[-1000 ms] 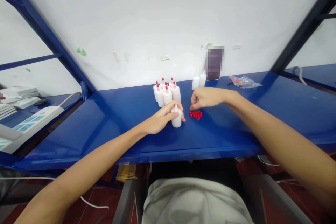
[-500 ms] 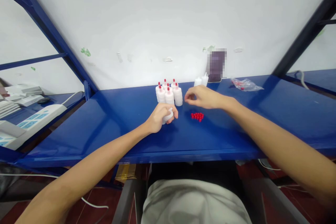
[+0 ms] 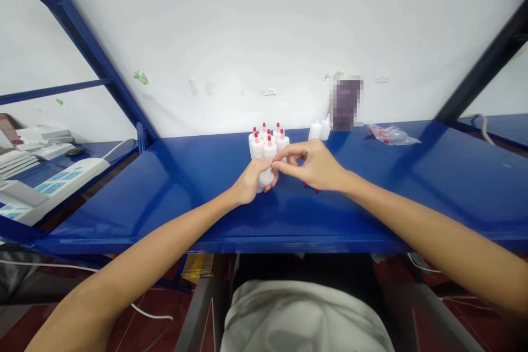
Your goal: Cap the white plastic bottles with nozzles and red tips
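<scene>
My left hand (image 3: 251,180) is wrapped round a white squeeze bottle (image 3: 265,177), held above the table with its body showing between the fingers. Finger and thumb of my right hand (image 3: 310,165) pinch together at the top of this bottle, hiding its tip and whatever they hold. Just behind my hands stands a cluster of several white squeeze bottles (image 3: 270,148) with red tips. Partly covered by my right hand, small red caps (image 3: 317,191) lie on the table. Farther back are two white bottles (image 3: 315,131) without red tips.
The blue table (image 3: 198,198) runs along a white wall. A phone-like dark object (image 3: 345,104), blurred out, leans there. To its right lies a clear plastic bag (image 3: 394,135) with red bits inside. A white power strip (image 3: 58,187) is at the left.
My right hand has moved left and toward me, from beside the bottle cluster to the top of the held bottle. It now covers most of the red caps. My left hand keeps its hold.
</scene>
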Tool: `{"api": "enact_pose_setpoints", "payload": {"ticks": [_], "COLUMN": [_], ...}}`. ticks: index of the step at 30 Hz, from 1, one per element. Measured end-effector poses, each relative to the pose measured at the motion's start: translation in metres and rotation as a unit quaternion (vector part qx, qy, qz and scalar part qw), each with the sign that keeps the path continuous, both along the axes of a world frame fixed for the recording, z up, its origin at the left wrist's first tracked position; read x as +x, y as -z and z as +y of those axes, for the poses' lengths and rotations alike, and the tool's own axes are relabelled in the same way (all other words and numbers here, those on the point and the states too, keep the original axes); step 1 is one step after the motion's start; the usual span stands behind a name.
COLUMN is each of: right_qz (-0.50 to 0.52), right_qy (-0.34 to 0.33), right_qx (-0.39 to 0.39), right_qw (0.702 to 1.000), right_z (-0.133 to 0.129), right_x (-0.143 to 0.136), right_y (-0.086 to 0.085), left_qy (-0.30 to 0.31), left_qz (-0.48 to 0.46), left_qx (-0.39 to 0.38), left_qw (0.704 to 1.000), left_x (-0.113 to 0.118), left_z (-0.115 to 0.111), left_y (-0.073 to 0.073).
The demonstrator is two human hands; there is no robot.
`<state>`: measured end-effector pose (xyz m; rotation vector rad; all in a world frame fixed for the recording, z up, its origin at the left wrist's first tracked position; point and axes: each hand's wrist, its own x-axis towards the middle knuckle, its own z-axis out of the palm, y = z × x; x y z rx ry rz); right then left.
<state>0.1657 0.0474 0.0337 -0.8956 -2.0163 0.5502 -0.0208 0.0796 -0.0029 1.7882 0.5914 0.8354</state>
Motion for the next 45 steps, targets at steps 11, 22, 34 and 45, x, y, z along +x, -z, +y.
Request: {"api": "enact_pose_setpoints", "payload": {"ticks": [11,22,34,45], "right_qz": [0.009,-0.025,-0.274,-0.376], "right_qy": [-0.042,0.022,0.059,-0.013], "right_qx": [0.105,0.03,-0.035,-0.165], "right_qw": [0.994,0.999,0.959,0.912], "right_z": [0.003,0.003,0.041,0.029], "right_x": [-0.008,0.012,0.033,0.061], "right_y": [0.009,-0.012,0.005,-0.022], "left_qy": [0.039,0.025,0.04,0.067], "left_qz": [-0.03,-0.033,0.09,0.109], "left_qx": [-0.042,0.0,0.009,0.111], "left_qw": [0.998,0.999,0.995,0.986], "left_x": [-0.002,0.001,0.001,0.002], "left_z": [0.004,0.003,-0.005,-0.007], "left_y": [-0.004,0.007,-0.005,-0.008]}}
